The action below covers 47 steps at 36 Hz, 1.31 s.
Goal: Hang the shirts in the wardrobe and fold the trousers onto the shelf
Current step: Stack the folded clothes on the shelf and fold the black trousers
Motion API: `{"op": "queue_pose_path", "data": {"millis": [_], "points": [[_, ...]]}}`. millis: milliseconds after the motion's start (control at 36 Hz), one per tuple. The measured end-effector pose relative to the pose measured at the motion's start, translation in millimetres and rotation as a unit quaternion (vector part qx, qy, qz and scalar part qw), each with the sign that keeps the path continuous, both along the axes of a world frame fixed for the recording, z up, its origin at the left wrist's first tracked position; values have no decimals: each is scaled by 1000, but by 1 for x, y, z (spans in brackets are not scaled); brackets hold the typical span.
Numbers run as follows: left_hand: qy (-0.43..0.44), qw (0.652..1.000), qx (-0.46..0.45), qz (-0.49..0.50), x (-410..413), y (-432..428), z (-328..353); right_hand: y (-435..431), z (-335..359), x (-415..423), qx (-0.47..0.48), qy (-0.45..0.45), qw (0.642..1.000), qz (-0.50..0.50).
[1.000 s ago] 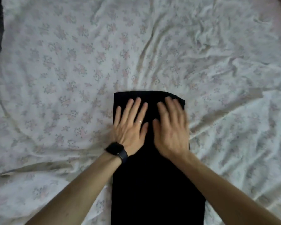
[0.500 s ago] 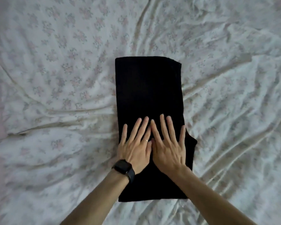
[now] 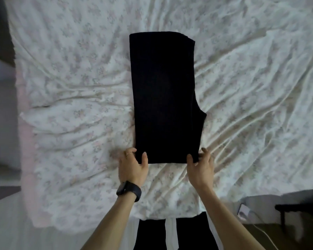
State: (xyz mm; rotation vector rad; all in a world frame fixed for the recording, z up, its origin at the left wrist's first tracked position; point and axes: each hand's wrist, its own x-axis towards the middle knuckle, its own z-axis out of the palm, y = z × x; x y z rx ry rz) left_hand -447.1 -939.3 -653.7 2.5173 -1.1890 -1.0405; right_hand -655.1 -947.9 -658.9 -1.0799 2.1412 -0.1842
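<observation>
Left hand point(image 3: 133, 165) and right hand point(image 3: 200, 164) each pinch a near corner of the folded black fabric trousers point(image 3: 164, 94), positioned to fold them over on the floral white bedsheet point(image 3: 70, 78).

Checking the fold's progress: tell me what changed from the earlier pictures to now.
The left hand and right hand slid back from pressing flat on the trousers to grip the near corners. The trousers stay folded on the bed sheet.

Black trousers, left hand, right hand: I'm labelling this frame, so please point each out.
black trousers point(image 3: 164, 91), head view, middle of the folded cloth.
left hand point(image 3: 133, 166), head view, back of hand.
right hand point(image 3: 201, 168), head view, back of hand.
</observation>
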Motion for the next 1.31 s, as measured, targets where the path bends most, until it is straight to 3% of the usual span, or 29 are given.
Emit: {"op": "queue_pose_path", "data": {"millis": [83, 167, 306, 361, 583, 917, 1139, 1306], "points": [[125, 975, 80, 164, -5, 5, 5, -3, 5, -2, 103, -140, 976, -128], [165, 953, 136, 214, 1, 7, 2, -7, 7, -5, 122, -254, 933, -226], [311, 900, 133, 273, 18, 11, -10, -9, 9, -16, 127, -272, 929, -216], [337, 895, 133, 260, 20, 13, -10, -7, 13, -22, 127, -263, 934, -205], [327, 906, 15, 270, 14, 15, 48, -3, 59, -26, 73, -235, 956, -160], [326, 882, -55, 335, -37, 98, 150, 68, 152, -69, 51, -263, 955, -127], [299, 913, -75, 267, -65, 196, 174, 164, 164, -102, 62, -244, 963, -101], [269, 942, -35, 197, -66, 238, 178, 209, 166, -113, 98, -220, 969, -46]]}}
